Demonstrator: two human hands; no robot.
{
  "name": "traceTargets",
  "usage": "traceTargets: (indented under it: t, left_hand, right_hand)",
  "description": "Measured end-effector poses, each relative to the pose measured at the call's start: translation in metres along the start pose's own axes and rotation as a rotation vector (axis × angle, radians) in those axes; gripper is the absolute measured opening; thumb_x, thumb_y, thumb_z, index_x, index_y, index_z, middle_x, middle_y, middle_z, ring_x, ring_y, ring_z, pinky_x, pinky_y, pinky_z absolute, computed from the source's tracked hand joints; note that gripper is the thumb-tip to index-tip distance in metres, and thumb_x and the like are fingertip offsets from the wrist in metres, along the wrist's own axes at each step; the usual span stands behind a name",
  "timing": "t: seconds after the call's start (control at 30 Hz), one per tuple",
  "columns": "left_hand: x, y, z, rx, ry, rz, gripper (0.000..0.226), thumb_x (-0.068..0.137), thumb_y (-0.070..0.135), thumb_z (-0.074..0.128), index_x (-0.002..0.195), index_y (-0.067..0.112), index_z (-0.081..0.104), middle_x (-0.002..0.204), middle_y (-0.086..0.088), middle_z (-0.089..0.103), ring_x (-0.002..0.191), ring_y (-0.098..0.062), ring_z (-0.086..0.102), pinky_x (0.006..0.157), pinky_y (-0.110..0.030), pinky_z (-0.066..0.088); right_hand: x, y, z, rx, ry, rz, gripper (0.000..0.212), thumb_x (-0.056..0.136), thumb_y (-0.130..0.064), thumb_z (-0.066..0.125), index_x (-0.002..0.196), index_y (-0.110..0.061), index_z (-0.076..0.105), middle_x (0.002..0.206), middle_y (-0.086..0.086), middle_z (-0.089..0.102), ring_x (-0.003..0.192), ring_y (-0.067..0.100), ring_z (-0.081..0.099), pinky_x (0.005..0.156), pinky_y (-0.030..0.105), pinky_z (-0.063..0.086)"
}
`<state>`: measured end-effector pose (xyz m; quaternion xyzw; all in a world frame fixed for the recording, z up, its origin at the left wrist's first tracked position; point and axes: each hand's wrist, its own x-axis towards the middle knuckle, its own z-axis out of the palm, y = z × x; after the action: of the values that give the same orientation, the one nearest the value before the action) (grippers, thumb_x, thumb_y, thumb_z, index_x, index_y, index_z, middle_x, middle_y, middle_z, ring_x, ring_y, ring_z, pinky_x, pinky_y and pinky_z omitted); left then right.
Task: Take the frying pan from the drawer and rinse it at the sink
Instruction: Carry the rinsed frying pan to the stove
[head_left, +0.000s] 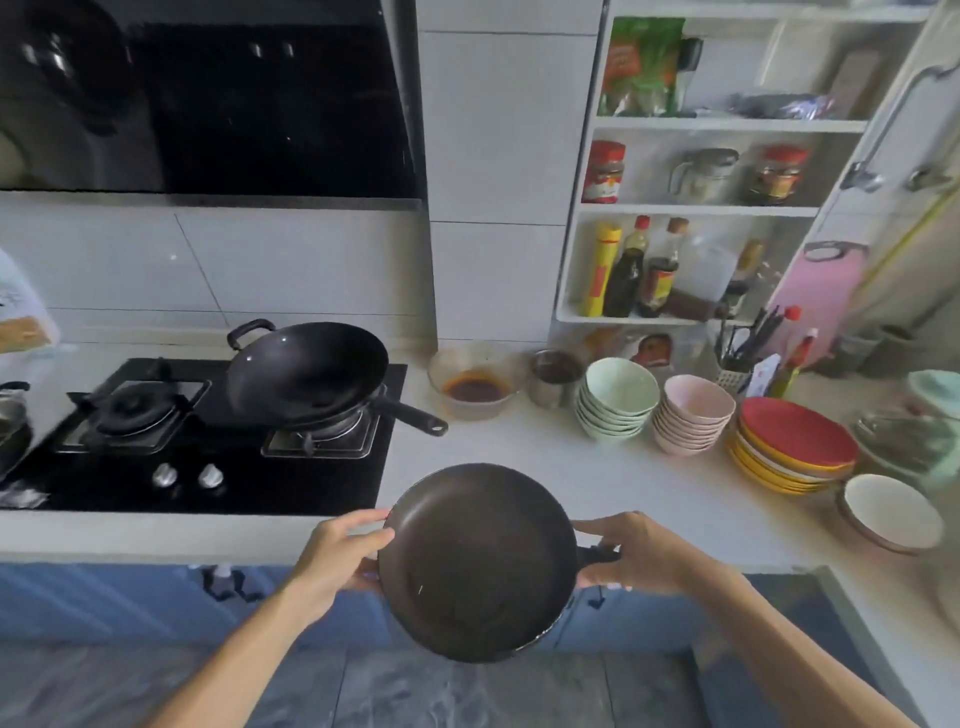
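Observation:
A dark round frying pan (478, 564) is held in the air in front of the counter's front edge, its inside facing me. My left hand (340, 553) grips its left rim. My right hand (631, 553) is closed around the short black handle on its right side. The blue cabinet fronts (104, 603) lie below the pan. No sink shows in this view.
A black wok (306, 371) sits on the gas hob (208, 441) at left. On the white counter (545, 467) stand a bowl of red sauce (475, 384), stacked green bowls (615, 400), pink bowls (693, 415), red and yellow plates (795, 447) and a white bowl (891, 512). Shelves with bottles hang above.

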<state>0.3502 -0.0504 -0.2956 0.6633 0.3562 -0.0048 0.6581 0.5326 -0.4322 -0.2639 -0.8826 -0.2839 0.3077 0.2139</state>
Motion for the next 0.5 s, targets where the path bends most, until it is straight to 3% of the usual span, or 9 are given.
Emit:
traceTargets:
  t: [0.2,0.3,0.4,0.5]
  left_hand:
    - [0.083,-0.016,0.057,0.001,0.011,-0.068,0.041,0.103,0.005,0.074,0.14,0.021,0.073,0.099,-0.023,0.087,0.076,-0.038,0.083,0.068,-0.052,0.071]
    - [0.125,-0.021,0.073,-0.014,0.053,-0.081,0.042,0.103,0.0,0.073,0.14,0.021,0.074,0.087,-0.016,0.087,0.071,-0.034,0.082,0.059,-0.043,0.068]
    - [0.165,-0.025,0.081,-0.022,0.074,-0.085,0.044,0.102,0.0,0.073,0.142,0.019,0.074,0.087,-0.018,0.086,0.071,-0.031,0.079,0.058,-0.042,0.068]
    - [0.198,-0.028,0.083,-0.024,0.079,-0.086,0.046,0.102,0.001,0.075,0.144,0.019,0.073,0.085,-0.014,0.085,0.064,-0.026,0.074,0.051,-0.035,0.063]
  right_hand:
    - [0.083,0.064,-0.015,-0.107,-0.024,-0.006,0.084,0.079,-0.068,0.079,0.157,-0.052,0.052,0.116,-0.011,0.084,0.094,0.01,0.076,0.098,0.033,0.059]
    - [0.123,0.079,-0.018,-0.132,-0.019,-0.003,0.079,0.088,-0.06,0.082,0.159,-0.05,0.049,0.128,-0.007,0.081,0.091,0.009,0.068,0.097,0.035,0.055]
    - [0.157,0.092,-0.016,-0.107,0.001,-0.001,0.078,0.09,-0.055,0.083,0.159,-0.049,0.048,0.121,-0.01,0.083,0.076,0.006,0.065,0.088,0.032,0.05]
    - [0.186,0.106,-0.008,-0.087,0.014,0.005,0.078,0.089,-0.056,0.084,0.158,-0.053,0.049,0.109,-0.012,0.085,0.08,0.011,0.071,0.089,0.037,0.057]
